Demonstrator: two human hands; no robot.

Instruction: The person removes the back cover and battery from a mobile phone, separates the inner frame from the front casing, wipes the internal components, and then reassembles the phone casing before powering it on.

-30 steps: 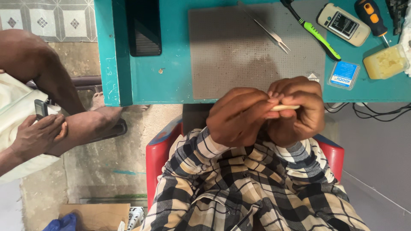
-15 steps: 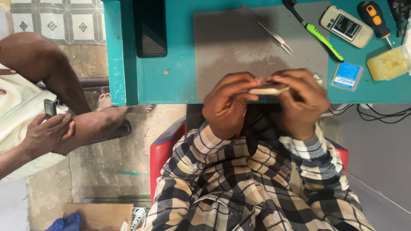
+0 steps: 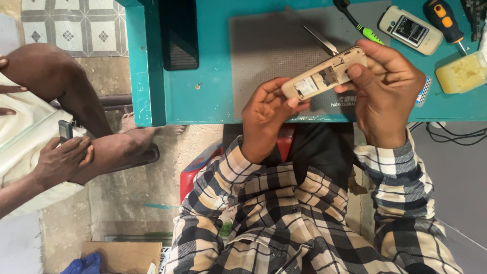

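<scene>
Above the lap, a small beige phone (image 3: 324,74) with its back cover off is gripped between both hands.

Nearest the camera, a checked shirt (image 3: 304,213) is seen over a red chair (image 3: 200,165). Just beyond it, the phone's lower end is pinched by the closed left hand (image 3: 265,114), while its upper end is clasped by the right hand (image 3: 388,83), with the thumb laid on the open back. The phone is held tilted over the near edge of the teal worktop (image 3: 203,96), above a grey mat (image 3: 269,45). Farther off, tweezers (image 3: 314,33), a green-handled tool (image 3: 362,28), a second phone (image 3: 411,29), an orange-and-black screwdriver (image 3: 446,23) and a yellow block (image 3: 461,73) are laid on the worktop. At the far left, another person's hand (image 3: 63,157) is rested on a leg.
</scene>
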